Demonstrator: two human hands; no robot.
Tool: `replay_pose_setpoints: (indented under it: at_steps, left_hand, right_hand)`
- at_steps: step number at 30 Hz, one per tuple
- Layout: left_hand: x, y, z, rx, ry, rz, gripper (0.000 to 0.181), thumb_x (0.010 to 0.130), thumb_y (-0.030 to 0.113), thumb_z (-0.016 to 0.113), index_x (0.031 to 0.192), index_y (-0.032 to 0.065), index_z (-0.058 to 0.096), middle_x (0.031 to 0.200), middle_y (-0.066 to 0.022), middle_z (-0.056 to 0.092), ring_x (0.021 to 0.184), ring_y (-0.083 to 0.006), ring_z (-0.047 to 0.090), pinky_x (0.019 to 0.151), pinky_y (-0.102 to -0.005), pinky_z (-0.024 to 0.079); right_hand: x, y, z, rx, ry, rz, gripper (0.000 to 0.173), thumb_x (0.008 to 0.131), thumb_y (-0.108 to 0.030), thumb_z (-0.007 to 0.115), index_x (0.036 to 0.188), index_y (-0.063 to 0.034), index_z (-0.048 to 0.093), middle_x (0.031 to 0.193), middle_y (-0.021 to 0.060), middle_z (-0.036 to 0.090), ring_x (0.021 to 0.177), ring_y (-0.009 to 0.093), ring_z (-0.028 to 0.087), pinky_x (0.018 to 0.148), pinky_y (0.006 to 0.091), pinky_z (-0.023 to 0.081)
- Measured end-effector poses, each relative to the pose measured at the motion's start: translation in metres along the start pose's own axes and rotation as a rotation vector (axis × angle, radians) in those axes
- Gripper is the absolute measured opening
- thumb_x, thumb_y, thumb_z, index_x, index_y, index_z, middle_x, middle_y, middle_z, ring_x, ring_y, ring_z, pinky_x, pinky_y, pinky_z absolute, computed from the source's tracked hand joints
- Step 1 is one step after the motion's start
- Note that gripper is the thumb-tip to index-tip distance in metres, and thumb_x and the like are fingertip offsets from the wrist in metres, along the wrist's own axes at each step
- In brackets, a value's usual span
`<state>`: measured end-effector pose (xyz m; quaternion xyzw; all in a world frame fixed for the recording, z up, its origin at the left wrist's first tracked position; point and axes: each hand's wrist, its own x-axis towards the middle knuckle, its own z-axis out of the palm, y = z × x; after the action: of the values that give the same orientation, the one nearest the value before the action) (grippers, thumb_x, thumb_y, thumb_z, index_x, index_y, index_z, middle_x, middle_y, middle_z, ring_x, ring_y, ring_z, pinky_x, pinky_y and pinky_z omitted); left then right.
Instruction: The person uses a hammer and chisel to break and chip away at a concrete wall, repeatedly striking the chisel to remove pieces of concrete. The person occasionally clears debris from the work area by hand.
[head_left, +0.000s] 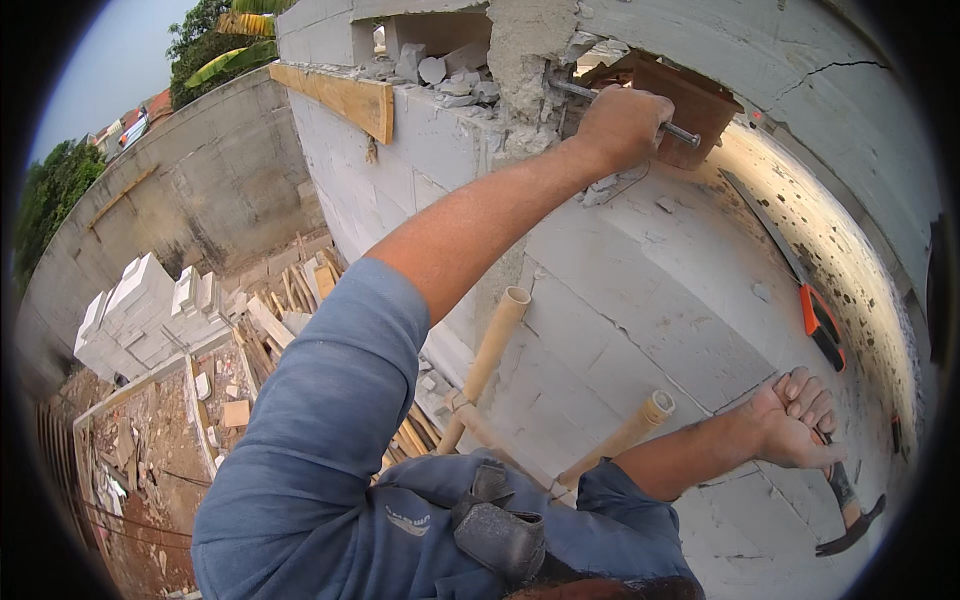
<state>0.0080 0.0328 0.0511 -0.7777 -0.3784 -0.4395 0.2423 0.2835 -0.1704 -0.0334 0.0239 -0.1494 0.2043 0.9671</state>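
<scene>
My left hand (626, 124) is closed around a steel chisel (684, 135). The chisel's far end meets the broken edge of a rough concrete column (529, 67), and its struck end sticks out to the right of my fist. Lower right, my right hand (799, 420) grips the handle of a claw hammer (851, 525), whose head hangs below the hand, away from the chisel. Behind the chisel stands a brown tub (690, 112). A handsaw (821, 322) with an orange and black handle lies on the grey block surface between my hands.
Broken rubble (457, 79) lies in a wall opening beside a wooden board (337, 94). Bamboo poles (491, 345) rise close to my body along the block wall (645, 300). Far below are stacked white blocks (142, 315), timber and debris. A crack runs through the upper right wall.
</scene>
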Motion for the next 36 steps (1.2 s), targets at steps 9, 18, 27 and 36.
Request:
replay_pose_setpoints:
  at_steps: [9,18,27,36]
  left_hand:
    - [-0.005,-0.013,0.003,0.018,-0.001,0.03,0.011,0.087,0.012,0.076,0.089,0.0041,0.069,0.092,-0.0193,0.074,0.095,-0.043,0.073,0.083,-0.0539,0.057]
    - [-0.002,-0.001,0.006,-0.006,0.003,0.028,0.011,0.087,0.012,0.076,0.089,0.0039,0.068,0.091,-0.0188,0.073,0.093,-0.0425,0.073,0.081,-0.0533,0.057]
    - [-0.002,-0.009,0.003,0.007,-0.035,-0.009,0.008,0.09,0.01,0.07,0.096,0.0065,0.074,0.094,-0.0163,0.078,0.096,-0.04,0.075,0.089,-0.0535,0.055]
    - [-0.008,-0.015,0.002,-0.007,-0.007,0.041,0.01,0.087,0.01,0.074,0.088,0.0031,0.068,0.091,-0.0194,0.074,0.093,-0.0432,0.073,0.082,-0.0538,0.057]
  right_hand:
    - [-0.088,0.05,-0.014,-0.47,-0.252,0.86,0.05,0.116,-0.054,0.051,0.083,-0.0173,0.042,0.058,-0.0056,0.031,0.044,0.011,0.028,0.041,0.03,0.03]
    - [-0.13,0.096,-0.036,-0.472,-0.268,0.845,0.055,0.114,-0.059,0.049,0.078,-0.0189,0.039,0.058,-0.0053,0.031,0.044,0.01,0.025,0.041,0.032,0.031]
    - [-0.017,0.002,-0.001,-0.022,-0.078,0.027,0.051,0.113,-0.054,0.047,0.077,-0.0194,0.04,0.057,-0.0051,0.029,0.043,0.008,0.03,0.041,0.0284,0.031]
    - [-0.106,0.059,-0.015,-0.567,-0.363,0.891,0.052,0.115,-0.054,0.052,0.081,-0.0176,0.04,0.058,-0.0051,0.031,0.042,0.009,0.03,0.038,0.0295,0.03]
